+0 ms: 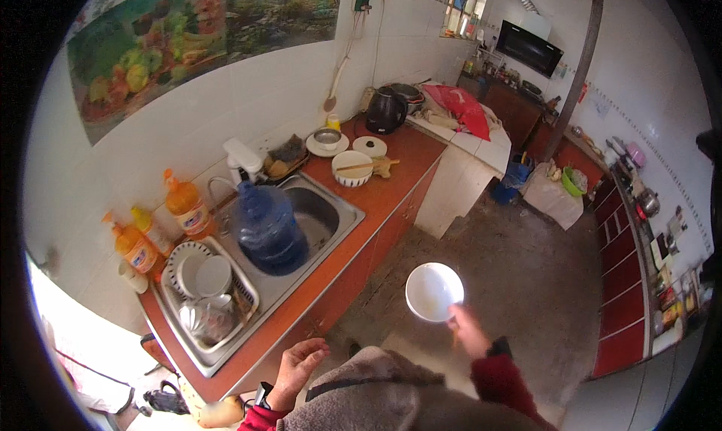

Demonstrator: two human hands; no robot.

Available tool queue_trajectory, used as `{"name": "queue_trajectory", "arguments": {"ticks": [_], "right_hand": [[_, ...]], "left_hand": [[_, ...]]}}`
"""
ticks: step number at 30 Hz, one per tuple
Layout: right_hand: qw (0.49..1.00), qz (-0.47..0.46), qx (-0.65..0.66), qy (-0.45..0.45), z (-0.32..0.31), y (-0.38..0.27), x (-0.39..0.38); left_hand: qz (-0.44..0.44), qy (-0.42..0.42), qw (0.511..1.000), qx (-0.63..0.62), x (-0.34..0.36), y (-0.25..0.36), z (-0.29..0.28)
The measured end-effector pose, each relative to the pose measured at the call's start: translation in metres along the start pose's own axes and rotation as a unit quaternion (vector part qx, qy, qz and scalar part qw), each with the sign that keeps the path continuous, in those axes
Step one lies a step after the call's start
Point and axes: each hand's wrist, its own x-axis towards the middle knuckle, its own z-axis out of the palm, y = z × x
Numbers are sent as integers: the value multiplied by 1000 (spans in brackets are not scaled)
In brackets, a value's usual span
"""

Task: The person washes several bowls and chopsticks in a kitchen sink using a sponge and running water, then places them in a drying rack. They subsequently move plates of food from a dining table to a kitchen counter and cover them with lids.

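Bare concrete floor (519, 265) beneath right hand (470, 329) gripping white bowl (434, 291)

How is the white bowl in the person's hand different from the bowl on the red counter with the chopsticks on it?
The white bowl is plain white; the counter bowl has a dark pattern around its side. The white bowl is held by the right hand out over the floor, while the counter bowl rests on the red counter. The white bowl has nothing across it; the counter bowl has chopsticks laid over its rim. Both are round and light inside.
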Motion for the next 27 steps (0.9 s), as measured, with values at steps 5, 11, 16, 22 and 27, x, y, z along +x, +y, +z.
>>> {"name": "queue_trajectory", "arguments": {"ticks": [5, 11, 16, 22, 27], "right_hand": [[995, 12, 10, 94, -1, -50, 121], [993, 53, 22, 102, -2, -96, 289], [996, 43, 43, 63, 32, -142, 423], [995, -41, 83, -47, 83, -162, 531], [996, 82, -9, -37, 129, -191, 580]], "left_hand": [[-7, 39, 996, -83, 88, 23, 27], [13, 111, 990, -86, 144, 40, 42], [45, 274, 959, -62, 176, 41, 56], [67, 432, 899, -32, 213, 63, 81], [115, 536, 836, -19, 237, 88, 72]]}}
